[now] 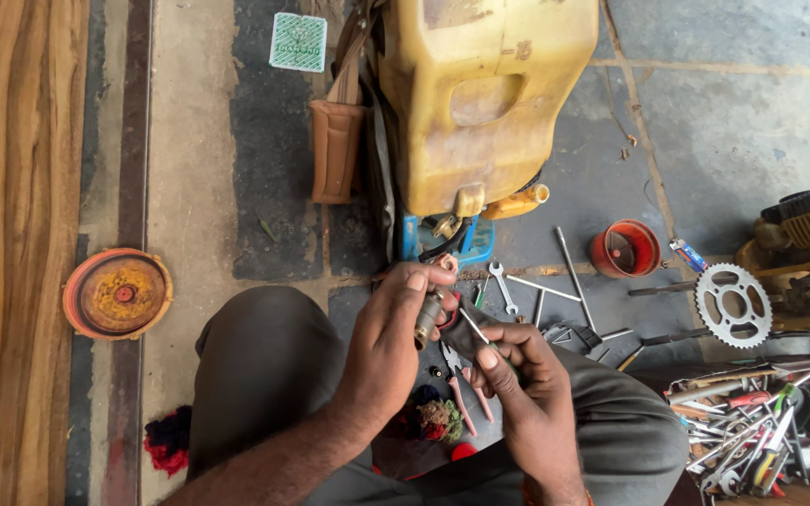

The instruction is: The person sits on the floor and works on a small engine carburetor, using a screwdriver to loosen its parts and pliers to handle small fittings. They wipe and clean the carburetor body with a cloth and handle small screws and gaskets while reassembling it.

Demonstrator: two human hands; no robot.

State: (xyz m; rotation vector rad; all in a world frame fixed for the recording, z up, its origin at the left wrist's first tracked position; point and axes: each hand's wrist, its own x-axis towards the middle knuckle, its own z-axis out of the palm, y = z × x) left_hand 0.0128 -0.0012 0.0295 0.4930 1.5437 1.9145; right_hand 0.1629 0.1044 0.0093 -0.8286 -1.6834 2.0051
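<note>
My left hand [389, 342] grips a small brass and metal fitting [427, 317] between thumb and fingers, held just in front of a yellow sprayer tank [480, 94]. My right hand [527, 384] holds a thin screwdriver-like tool [472, 323] whose tip points up at the fitting. Both hands hover over my knees in grey trousers [264, 365]. Pliers with pink handles [461, 384] lie on the floor between my legs, below the hands.
A spanner [503, 286] and metal rods [569, 272] lie on the stone floor. A red cup [625, 248], a sprocket [733, 305], a small engine [808, 244], a heap of tools [752, 426], a round orange lid [117, 293], a brown strap pad [335, 150].
</note>
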